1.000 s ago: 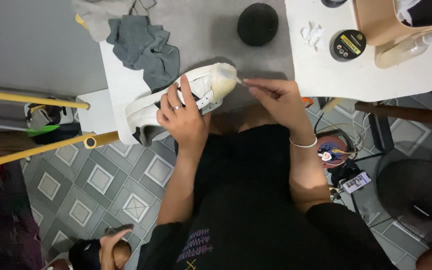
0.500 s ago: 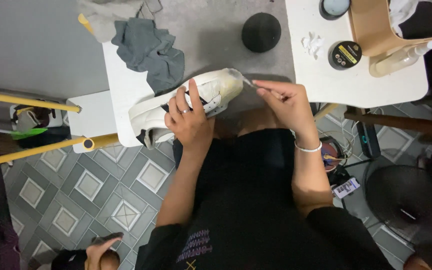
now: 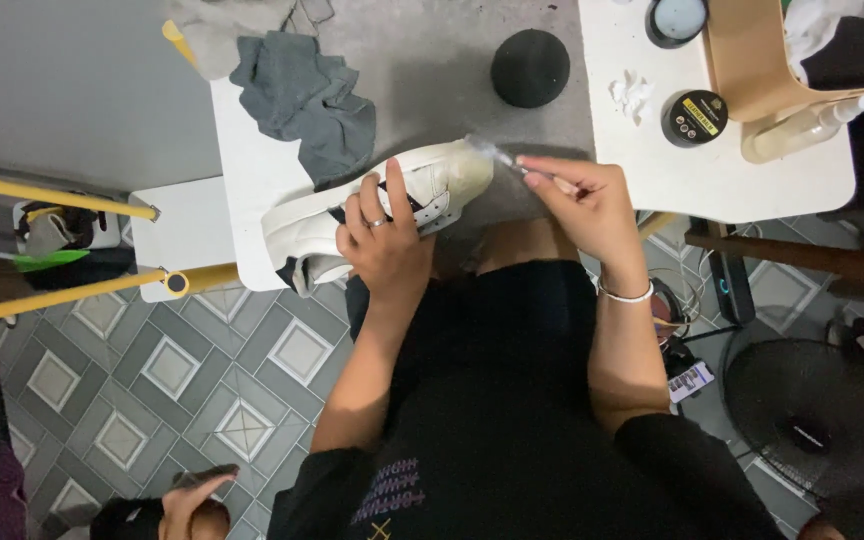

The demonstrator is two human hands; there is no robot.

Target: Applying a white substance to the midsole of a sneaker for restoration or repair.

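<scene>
White shoe (image 3: pixel 372 205) gripped by left hand (image 3: pixel 387 240); right hand (image 3: pixel 582 195) pinches brush (image 3: pixel 497 155) at its toe

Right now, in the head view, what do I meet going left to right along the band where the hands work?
Yellow pole → white shoe → left hand gripping the shoe's middle → small brush at the shoe's toe → right hand holding the brush → white table.

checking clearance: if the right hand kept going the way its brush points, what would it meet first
Most likely the white sneaker's toe: the right hand aims its small brush left at it, bristles seemingly touching already.
</scene>
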